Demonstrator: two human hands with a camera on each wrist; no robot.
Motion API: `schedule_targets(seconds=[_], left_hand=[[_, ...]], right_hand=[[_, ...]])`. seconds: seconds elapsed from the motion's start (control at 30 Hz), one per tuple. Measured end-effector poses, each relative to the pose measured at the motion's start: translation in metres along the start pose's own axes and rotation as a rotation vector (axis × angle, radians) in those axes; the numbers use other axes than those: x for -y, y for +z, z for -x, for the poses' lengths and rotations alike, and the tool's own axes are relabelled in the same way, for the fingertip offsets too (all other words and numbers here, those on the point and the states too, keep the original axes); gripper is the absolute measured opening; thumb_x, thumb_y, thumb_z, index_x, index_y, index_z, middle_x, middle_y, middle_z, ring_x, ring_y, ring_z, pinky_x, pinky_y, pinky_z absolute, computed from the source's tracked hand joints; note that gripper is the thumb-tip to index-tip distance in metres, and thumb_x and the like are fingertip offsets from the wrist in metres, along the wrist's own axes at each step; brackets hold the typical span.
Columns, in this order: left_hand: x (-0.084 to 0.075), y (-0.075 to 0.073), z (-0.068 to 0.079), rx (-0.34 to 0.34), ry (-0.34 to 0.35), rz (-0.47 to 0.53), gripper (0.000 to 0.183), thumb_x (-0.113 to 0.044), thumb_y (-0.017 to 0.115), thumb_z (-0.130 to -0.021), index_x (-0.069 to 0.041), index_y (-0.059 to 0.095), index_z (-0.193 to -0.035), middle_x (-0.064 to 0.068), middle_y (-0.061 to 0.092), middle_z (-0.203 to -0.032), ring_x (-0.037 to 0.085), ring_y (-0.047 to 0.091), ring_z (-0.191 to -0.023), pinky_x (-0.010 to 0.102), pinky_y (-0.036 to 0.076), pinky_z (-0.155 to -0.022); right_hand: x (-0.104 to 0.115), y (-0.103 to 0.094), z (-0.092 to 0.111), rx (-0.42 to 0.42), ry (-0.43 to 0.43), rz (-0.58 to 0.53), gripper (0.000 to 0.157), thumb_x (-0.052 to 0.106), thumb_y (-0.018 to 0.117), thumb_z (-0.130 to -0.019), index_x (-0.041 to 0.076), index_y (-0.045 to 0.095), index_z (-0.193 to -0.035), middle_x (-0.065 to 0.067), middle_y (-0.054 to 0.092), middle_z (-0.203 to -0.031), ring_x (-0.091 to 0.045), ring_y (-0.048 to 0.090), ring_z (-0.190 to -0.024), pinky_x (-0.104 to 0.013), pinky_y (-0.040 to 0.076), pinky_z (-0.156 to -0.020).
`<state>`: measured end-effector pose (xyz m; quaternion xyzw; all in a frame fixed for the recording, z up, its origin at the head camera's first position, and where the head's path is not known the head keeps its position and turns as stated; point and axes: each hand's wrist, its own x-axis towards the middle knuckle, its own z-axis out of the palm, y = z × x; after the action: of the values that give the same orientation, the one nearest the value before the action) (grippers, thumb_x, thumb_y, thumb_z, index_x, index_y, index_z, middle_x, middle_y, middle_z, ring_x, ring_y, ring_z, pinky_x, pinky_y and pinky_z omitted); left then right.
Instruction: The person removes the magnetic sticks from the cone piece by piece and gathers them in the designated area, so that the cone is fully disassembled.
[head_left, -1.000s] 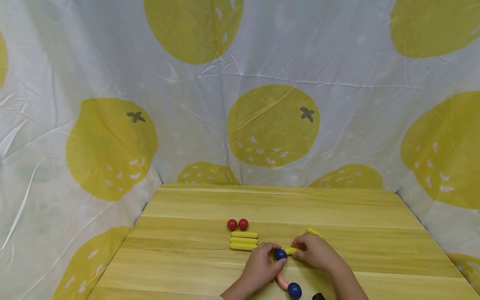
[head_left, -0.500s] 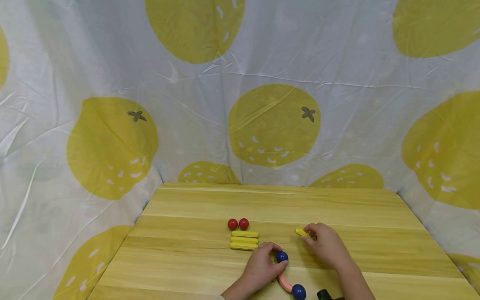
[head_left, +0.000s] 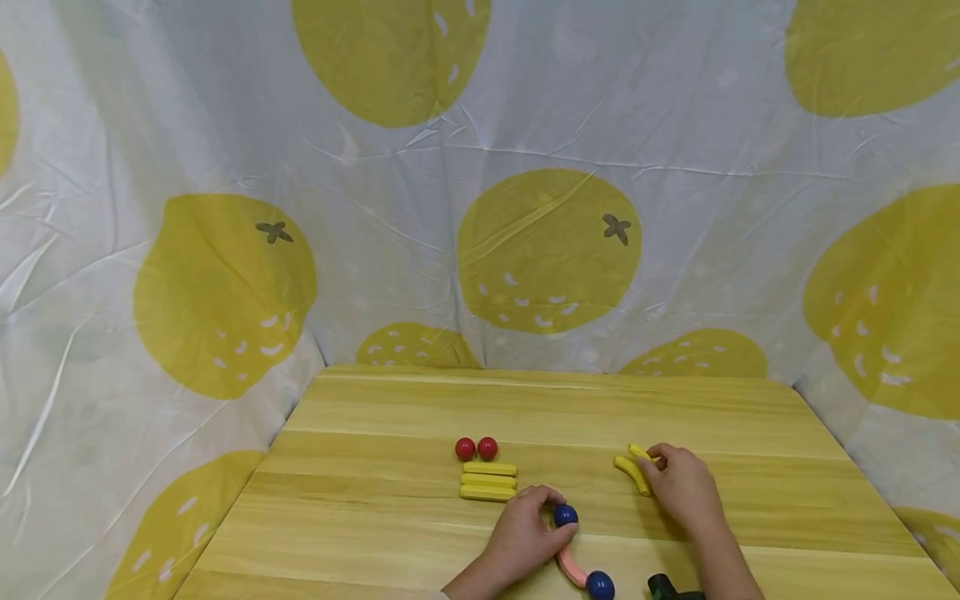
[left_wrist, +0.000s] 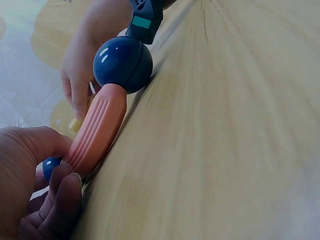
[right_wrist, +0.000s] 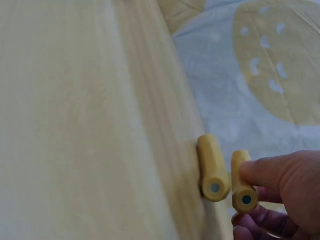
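My left hand (head_left: 525, 533) holds a blue ball (head_left: 566, 517) between thumb and fingers. A curved pink rod (left_wrist: 102, 122) runs from that ball to a second blue ball (left_wrist: 122, 65), forming one joined piece low over the wooden table. Farther right, my right hand (head_left: 684, 485) pinches a short yellow curved rod (right_wrist: 244, 175) between thumb and fingers. Its end shows a round grey metallic disc. Just left of it lies another yellow curved rod (head_left: 632, 476), a narrow gap separating the two in the right wrist view.
Two red balls (head_left: 476, 448) sit side by side at the table's middle left. Several straight yellow rods (head_left: 489, 481) lie in a parallel row in front of them. A black wrist device (head_left: 663, 587) shows by the right forearm. Lemon-print cloth (head_left: 547, 250) hangs behind the table (head_left: 360, 417).
My right hand has carried the yellow curved rod away from the left blue ball, back and to the right, beside the other one. My left hand stays nearly in place.
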<state>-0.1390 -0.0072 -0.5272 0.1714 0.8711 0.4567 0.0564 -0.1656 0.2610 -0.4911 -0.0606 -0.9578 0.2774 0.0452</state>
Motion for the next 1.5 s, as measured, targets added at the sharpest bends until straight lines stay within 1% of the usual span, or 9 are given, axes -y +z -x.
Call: schedule_targets(seconds=[0.4, 0.73, 0.93, 1.0, 1.07, 1.17, 1.27, 1.4, 1.5], left_hand=[[0.000, 0.001, 0.000, 0.014, -0.005, 0.009, 0.029, -0.033, 0.084, -0.084, -0.018, 0.071, -0.105, -0.012, 0.062, -0.094, -0.002, 0.047, -0.068, 0.018, 0.043, -0.061], [0.000, 0.000, 0.001, 0.014, -0.014, 0.015, 0.029, -0.034, 0.084, -0.084, -0.019, 0.071, -0.105, -0.012, 0.062, -0.095, -0.001, 0.047, -0.067, 0.018, 0.042, -0.061], [0.001, 0.000, 0.001, 0.005, 0.002, 0.019, 0.036, -0.035, 0.082, -0.086, -0.016, 0.072, -0.115, -0.009, 0.065, -0.101, -0.002, 0.047, -0.068, 0.018, 0.043, -0.062], [0.001, 0.000, 0.001, -0.003, 0.008, 0.021, 0.038, -0.035, 0.081, -0.087, -0.014, 0.073, -0.118, -0.008, 0.065, -0.102, -0.003, 0.047, -0.067, 0.017, 0.043, -0.062], [0.001, -0.001, 0.001, -0.011, 0.004, 0.028, 0.036, -0.034, 0.081, -0.088, -0.014, 0.073, -0.117, -0.007, 0.063, -0.101, -0.002, 0.047, -0.066, 0.017, 0.043, -0.061], [0.001, -0.001, 0.001, -0.018, -0.025, 0.062, 0.034, -0.034, 0.080, -0.089, -0.013, 0.072, -0.115, -0.006, 0.059, -0.098, 0.000, 0.049, -0.060, 0.019, 0.043, -0.056], [0.001, -0.001, 0.002, -0.005, -0.068, 0.149, 0.033, -0.031, 0.079, -0.091, -0.013, 0.068, -0.116, -0.004, 0.057, -0.097, 0.002, 0.054, -0.053, 0.020, 0.046, -0.049], [0.000, -0.001, 0.001, 0.006, -0.097, 0.252, 0.031, -0.027, 0.075, -0.095, -0.011, 0.065, -0.119, 0.000, 0.057, -0.096, 0.007, 0.059, -0.048, 0.022, 0.049, -0.044], [-0.001, -0.001, 0.001, -0.006, -0.092, 0.284, 0.029, -0.024, 0.071, -0.097, -0.009, 0.063, -0.121, 0.001, 0.058, -0.098, 0.006, 0.060, -0.048, 0.022, 0.051, -0.045]], right_hand=[[-0.011, 0.012, -0.002, 0.011, 0.065, -0.014, 0.033, 0.027, 0.068, -0.097, -0.001, 0.072, -0.114, -0.010, 0.072, -0.093, -0.021, 0.064, -0.080, -0.037, 0.049, -0.066], [-0.009, 0.013, -0.002, 0.007, 0.076, -0.031, 0.033, 0.025, 0.065, -0.098, -0.002, 0.071, -0.116, -0.009, 0.075, -0.096, -0.022, 0.068, -0.084, -0.044, 0.054, -0.073], [-0.004, 0.010, -0.001, -0.031, 0.010, -0.019, 0.033, 0.024, 0.064, -0.098, -0.002, 0.070, -0.117, -0.018, 0.072, -0.106, -0.033, 0.068, -0.095, -0.054, 0.053, -0.083], [0.002, 0.008, 0.000, -0.042, -0.029, -0.029, 0.031, 0.024, 0.065, -0.098, 0.000, 0.071, -0.116, -0.018, 0.071, -0.109, -0.033, 0.067, -0.095, -0.053, 0.054, -0.083], [0.009, 0.006, 0.002, -0.034, -0.068, -0.061, 0.025, 0.022, 0.067, -0.098, 0.003, 0.072, -0.114, -0.014, 0.070, -0.106, -0.027, 0.066, -0.090, -0.046, 0.055, -0.079], [0.021, 0.006, 0.005, 0.025, -0.134, -0.145, 0.016, 0.020, 0.070, -0.097, 0.009, 0.074, -0.107, -0.003, 0.069, -0.096, -0.015, 0.060, -0.082, -0.032, 0.053, -0.072], [0.029, 0.010, 0.008, 0.127, -0.218, -0.217, 0.008, 0.019, 0.071, -0.096, 0.012, 0.074, -0.100, 0.004, 0.066, -0.087, -0.007, 0.056, -0.078, -0.024, 0.049, -0.069], [0.034, 0.017, 0.013, 0.353, -0.326, -0.297, 0.010, 0.022, 0.073, -0.095, 0.012, 0.071, -0.096, 0.004, 0.066, -0.086, -0.003, 0.057, -0.076, -0.022, 0.050, -0.068], [0.034, 0.022, 0.014, 0.544, -0.339, -0.374, 0.013, 0.022, 0.074, -0.094, 0.011, 0.070, -0.098, 0.001, 0.068, -0.090, -0.006, 0.060, -0.079, -0.023, 0.050, -0.068]])
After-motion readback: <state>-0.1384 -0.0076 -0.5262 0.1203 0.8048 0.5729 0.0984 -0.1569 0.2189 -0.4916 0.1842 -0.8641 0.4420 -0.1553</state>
